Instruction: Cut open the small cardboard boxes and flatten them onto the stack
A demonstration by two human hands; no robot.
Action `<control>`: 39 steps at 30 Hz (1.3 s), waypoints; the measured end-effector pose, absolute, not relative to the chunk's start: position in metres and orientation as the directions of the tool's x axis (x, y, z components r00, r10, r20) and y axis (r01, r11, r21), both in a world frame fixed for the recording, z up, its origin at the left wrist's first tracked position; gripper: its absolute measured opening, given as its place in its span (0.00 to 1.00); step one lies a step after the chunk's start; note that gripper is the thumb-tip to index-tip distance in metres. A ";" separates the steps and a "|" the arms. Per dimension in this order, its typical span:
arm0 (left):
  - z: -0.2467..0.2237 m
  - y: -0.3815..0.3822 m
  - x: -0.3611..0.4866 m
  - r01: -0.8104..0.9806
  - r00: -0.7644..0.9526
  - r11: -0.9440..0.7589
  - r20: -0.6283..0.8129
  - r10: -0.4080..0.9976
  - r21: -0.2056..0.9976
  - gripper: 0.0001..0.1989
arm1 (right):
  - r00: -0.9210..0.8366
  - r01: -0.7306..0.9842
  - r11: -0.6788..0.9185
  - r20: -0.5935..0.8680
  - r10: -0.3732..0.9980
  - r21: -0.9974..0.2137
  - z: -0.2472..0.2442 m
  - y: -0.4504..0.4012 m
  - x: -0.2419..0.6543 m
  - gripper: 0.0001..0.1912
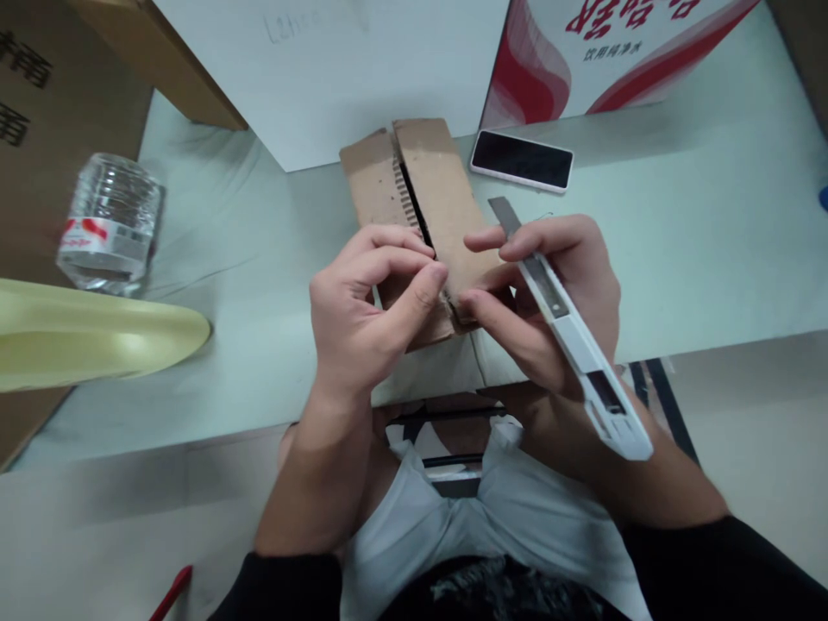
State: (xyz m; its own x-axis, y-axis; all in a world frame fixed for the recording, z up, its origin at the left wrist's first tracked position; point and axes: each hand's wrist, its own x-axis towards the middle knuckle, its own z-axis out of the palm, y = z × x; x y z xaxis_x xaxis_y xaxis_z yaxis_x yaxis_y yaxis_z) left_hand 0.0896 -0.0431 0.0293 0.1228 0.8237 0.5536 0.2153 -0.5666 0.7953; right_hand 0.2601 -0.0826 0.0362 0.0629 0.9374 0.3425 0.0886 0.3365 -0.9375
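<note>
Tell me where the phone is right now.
In the head view, the phone lies on the table, just right of the brown box and in front of the red-and-white box.

The one view comes from my own head, looking forward and steeply down onto the desk [699, 233]. It is near enough that my fingers [414, 302] sit large around the centre, with my forearms [310, 483] coming in from about five and seven o'clock. At six o'clock it drops almost straight onto my lap [414, 535]; the floor [743, 448] shows at four. Toward twelve, a white panel [375, 69] fills the far side.
</note>
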 end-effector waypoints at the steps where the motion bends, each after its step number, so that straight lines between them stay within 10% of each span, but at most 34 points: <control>1: 0.029 -0.043 0.090 0.214 0.121 -0.566 0.553 0.824 0.796 0.07 | 0.069 0.098 0.337 0.345 0.936 -0.936 0.036 -0.083 0.260 0.15; 20: 0.021 -0.039 0.084 0.282 0.296 -0.665 0.596 0.746 0.692 0.12 | 0.174 0.089 0.365 0.375 0.910 -0.927 0.031 -0.077 0.260 0.13; 39: 0.021 -0.040 0.088 0.460 0.425 -0.665 0.512 0.747 0.588 0.16 | 0.036 0.492 0.378 0.451 0.892 -0.785 0.031 -0.077 0.263 0.12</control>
State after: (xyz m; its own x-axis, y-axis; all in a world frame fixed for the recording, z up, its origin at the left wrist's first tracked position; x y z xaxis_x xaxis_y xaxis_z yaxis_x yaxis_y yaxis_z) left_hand 0.0884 -0.0397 0.0213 0.4250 0.7467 0.5116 0.4604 -0.6650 0.5881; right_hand 0.2628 -0.0767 0.0306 0.0359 0.8916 0.4514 0.4916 0.3775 -0.7847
